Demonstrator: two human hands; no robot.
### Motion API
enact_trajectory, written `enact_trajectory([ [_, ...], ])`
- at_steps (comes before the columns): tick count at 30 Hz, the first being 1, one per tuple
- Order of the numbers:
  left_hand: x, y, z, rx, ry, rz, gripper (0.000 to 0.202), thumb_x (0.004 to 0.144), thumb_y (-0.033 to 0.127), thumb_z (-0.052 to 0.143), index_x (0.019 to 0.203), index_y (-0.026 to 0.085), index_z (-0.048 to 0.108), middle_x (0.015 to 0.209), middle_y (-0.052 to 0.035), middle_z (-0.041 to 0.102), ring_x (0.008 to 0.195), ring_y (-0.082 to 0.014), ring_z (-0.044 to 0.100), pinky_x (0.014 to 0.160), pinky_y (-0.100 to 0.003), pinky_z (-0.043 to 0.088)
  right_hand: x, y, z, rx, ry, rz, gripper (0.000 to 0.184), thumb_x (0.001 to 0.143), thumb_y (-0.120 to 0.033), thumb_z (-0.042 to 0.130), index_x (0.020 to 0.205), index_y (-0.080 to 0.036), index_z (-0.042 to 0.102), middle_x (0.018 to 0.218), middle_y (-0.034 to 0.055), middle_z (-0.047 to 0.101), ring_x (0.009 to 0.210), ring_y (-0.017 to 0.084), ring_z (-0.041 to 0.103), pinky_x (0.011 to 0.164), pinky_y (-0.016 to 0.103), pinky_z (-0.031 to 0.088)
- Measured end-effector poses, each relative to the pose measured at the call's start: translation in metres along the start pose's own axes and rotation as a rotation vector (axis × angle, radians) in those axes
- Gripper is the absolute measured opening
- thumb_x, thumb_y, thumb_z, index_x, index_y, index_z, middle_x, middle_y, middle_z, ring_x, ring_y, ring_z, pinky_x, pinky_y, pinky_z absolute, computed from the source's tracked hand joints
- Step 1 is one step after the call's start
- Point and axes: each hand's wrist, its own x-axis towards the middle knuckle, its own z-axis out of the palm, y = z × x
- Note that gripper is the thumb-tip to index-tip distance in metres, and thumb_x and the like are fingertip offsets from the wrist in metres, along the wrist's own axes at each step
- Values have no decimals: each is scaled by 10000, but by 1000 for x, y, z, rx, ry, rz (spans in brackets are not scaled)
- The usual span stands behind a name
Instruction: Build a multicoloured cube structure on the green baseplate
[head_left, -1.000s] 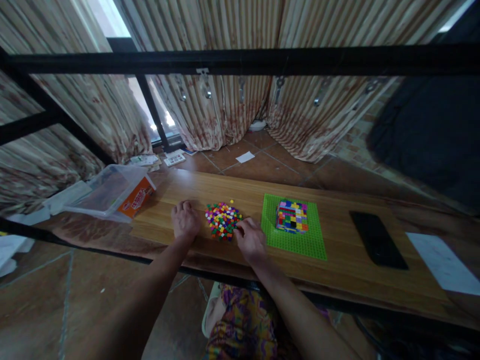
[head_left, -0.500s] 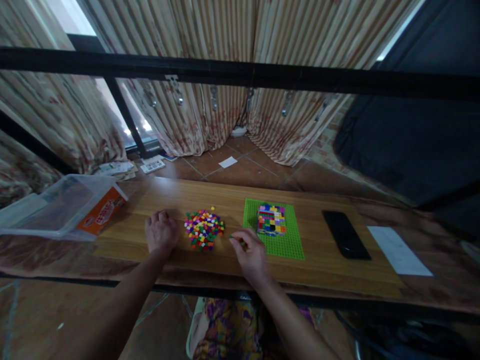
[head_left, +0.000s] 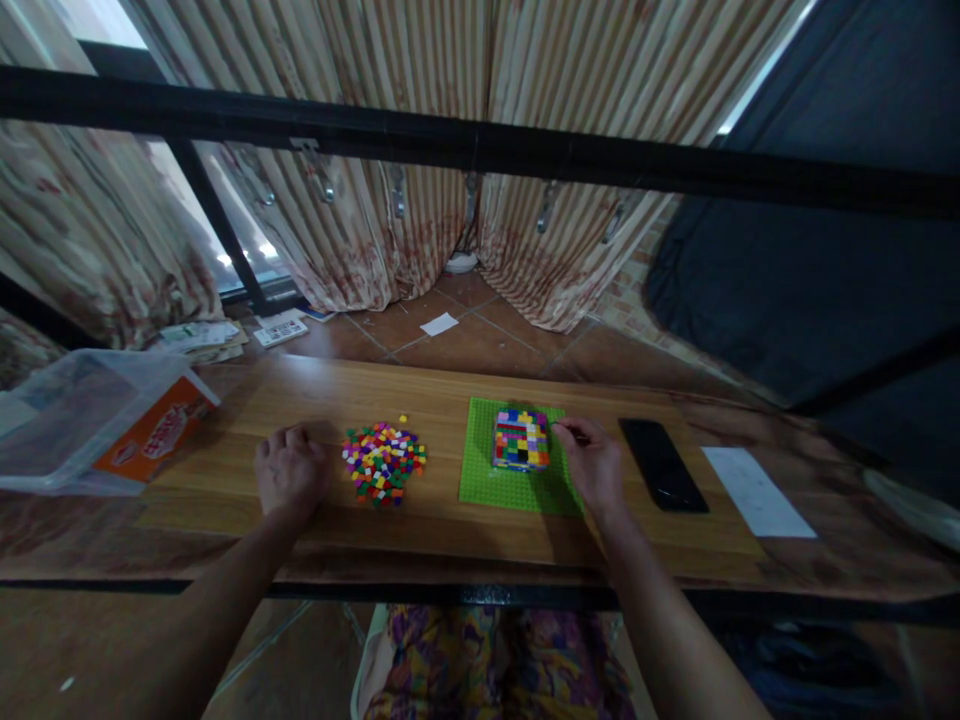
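A squarish structure of many-coloured building bricks [head_left: 521,440] stands on a green studded baseplate [head_left: 480,485]. At its right side is my right hand [head_left: 594,460], thumb and fingertips pinched around a tiny, dark greenish building brick [head_left: 556,425] that barely shows. To the left, a loose pile of small coloured bricks [head_left: 384,462] lies on the wooden board [head_left: 435,525]. My left hand [head_left: 291,468] rests on the board just left of this pile, its fingers curled in; nothing shows in it.
A clear plastic bin [head_left: 82,400] with an orange label stands at the left end. Right of the baseplate lie a black phone [head_left: 664,465] and a white sheet of paper [head_left: 757,490]. A dark metal bar [head_left: 450,150] crosses beyond the table, before striped curtains.
My right hand has moved from between the pile and the baseplate to the right side of the brick structure, still pinching. The view has shifted slightly; my left hand stays beside the pile.
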Motion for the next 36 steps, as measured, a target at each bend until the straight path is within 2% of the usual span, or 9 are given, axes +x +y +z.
enact_trajectory([
  [8,0,1,-1,27,-11,6,412,870,255,354,1076,43,641,1099,-229,649,1058,-342,568,951,-454,420,8,7,6,5,-66,-10,275,788,-450,646,781,-195,750,806,61,710,758,213,627,712,346,480],
  [14,0,3,-2,-3,-2,-38,418,862,261,373,1102,54,646,1115,-211,648,1075,-345,565,975,-451,418,7,14,8,68,-89,19,272,767,-453,664,796,-199,757,831,59,736,792,218,659,751,358,512],
  [17,0,4,-3,-16,-7,-29,435,870,255,354,1110,32,640,1121,-229,643,1077,-349,561,984,-456,407,8,15,10,104,-88,45,262,759,-436,672,785,-188,752,818,61,744,780,214,670,758,360,521],
  [27,-1,6,-5,-18,-35,-53,412,870,252,351,1097,61,637,1116,-222,634,1075,-355,545,961,-460,412,10,15,11,139,-110,88,236,731,-410,700,765,-181,746,795,55,751,757,208,676,744,347,519],
  [36,-2,4,-3,-27,-17,-23,428,882,247,343,1137,46,622,1127,-225,629,1068,-342,547,960,-454,408,12,12,11,104,-120,106,249,714,-427,710,724,-182,749,750,53,748,699,208,671,700,336,511],
])
